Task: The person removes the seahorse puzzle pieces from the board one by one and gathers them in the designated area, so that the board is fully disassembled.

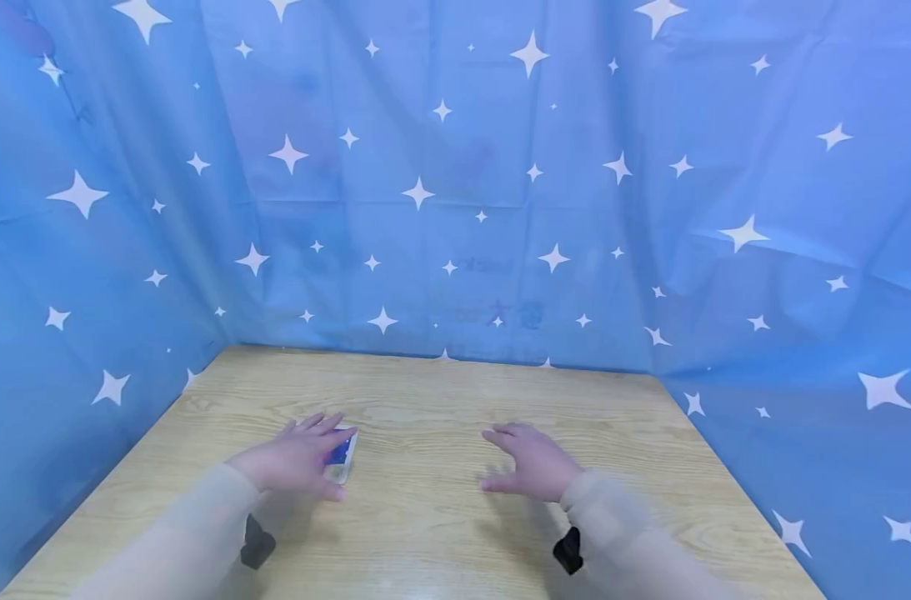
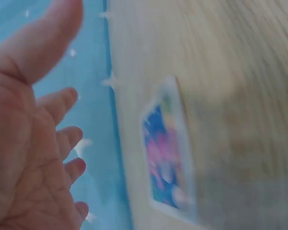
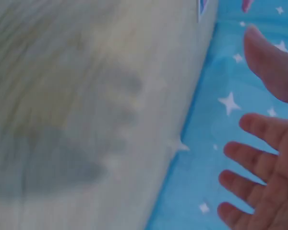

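Observation:
A small flat card or stack of cards (image 1: pixel 340 457) with a white border and a blue and pink picture lies on the wooden table, left of the middle. My left hand (image 1: pixel 293 457) hovers over it with fingers spread and covers part of it in the head view. In the left wrist view the picture card (image 2: pixel 165 158) lies apart from the palm, blurred. Over the table to the right, my right hand (image 1: pixel 533 462) has its fingers extended and holds nothing. The right wrist view shows that palm (image 3: pixel 278 187) bare, above the tabletop.
The pale wood table (image 1: pixel 425 400) meets a blue curtain (image 1: pixel 455 167) with white stars at its back and both sides. A dark device (image 1: pixel 257 543) sits at the left wrist, and another black device (image 1: pixel 568 551) at the right wrist.

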{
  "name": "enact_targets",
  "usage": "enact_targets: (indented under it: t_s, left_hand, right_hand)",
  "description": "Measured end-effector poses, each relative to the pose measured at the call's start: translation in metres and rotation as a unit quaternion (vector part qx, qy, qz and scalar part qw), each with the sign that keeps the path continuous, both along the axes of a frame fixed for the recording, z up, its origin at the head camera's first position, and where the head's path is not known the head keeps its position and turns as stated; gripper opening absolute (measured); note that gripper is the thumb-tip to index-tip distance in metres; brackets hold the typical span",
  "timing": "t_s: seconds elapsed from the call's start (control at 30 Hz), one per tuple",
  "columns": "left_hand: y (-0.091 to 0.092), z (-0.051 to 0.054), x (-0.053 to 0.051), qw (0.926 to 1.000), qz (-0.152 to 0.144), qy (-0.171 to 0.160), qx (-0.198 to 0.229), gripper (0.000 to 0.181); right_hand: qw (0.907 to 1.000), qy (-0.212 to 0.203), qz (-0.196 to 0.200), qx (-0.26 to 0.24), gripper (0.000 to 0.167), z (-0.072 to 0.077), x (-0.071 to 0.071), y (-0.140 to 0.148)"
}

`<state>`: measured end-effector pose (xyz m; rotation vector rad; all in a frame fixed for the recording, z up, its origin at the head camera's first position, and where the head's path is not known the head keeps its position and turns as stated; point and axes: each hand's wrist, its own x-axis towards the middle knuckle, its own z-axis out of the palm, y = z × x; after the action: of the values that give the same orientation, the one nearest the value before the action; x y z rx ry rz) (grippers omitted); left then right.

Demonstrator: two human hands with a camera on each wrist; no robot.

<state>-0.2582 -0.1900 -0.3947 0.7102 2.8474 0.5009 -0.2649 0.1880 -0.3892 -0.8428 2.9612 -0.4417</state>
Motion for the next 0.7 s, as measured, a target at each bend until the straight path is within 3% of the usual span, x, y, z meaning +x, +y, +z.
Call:
enact_targets:
  t_s: [0.17,0.3,0.53,0.7]
  left_hand:
    - [-0.029,-0.019,-0.005,0.9963,0.054,-0.023,0.063,0.085]
    - [-0.049,-0.029,-0.009,0.9940,0.090,-0.019,0.058,0.082]
    - [-0.077,-0.035,-0.015,0.9935,0.103,-0.007,0.047,0.090]
    - [-0.090,-0.038,-0.017,0.9906,0.108,-0.045,0.071,0.087]
  right_hand:
    - [0.9972,-0.037,-0.007,-0.065,0.063,-0.016,-0.011,-0.035]
    - [0.9923,-0.066,-0.010,-0.104,0.060,-0.029,-0.019,-0.068]
    - [0.9850,-0.097,-0.037,-0.138,0.058,-0.048,-0.027,-0.124]
    - [0.9802,-0.116,-0.048,-0.153,0.057,-0.060,-0.031,-0.157]
